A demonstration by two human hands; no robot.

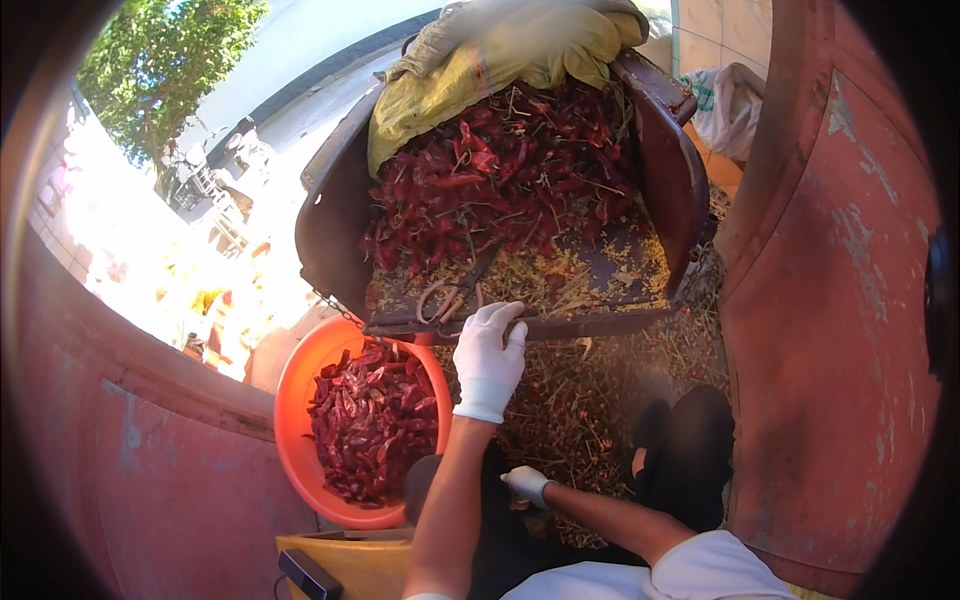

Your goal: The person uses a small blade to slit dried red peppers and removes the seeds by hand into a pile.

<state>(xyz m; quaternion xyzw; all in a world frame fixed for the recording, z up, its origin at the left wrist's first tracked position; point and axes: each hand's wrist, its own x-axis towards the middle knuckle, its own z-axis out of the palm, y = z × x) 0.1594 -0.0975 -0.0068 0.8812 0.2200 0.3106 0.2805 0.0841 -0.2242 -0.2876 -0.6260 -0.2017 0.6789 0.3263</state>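
My left hand, in a white glove, is at the front edge of a dark metal cart bed, its fingers bent over the edge. Just left of its fingertips lie scissors with loop handles, resting on the bed. Behind them is a heap of dried red chillies with stems, and yellow seeds are scattered in front of it. Low by my knees, my gloved right hand has its fingers curled; what they may hold is hidden. An orange basin left of my left arm holds more red chillies.
Stems and debris cover the ground under the cart. A yellow sack lies over the heap's back. Red metal panels stand at both sides. A black box-shaped device sits on a yellowish surface at lower left.
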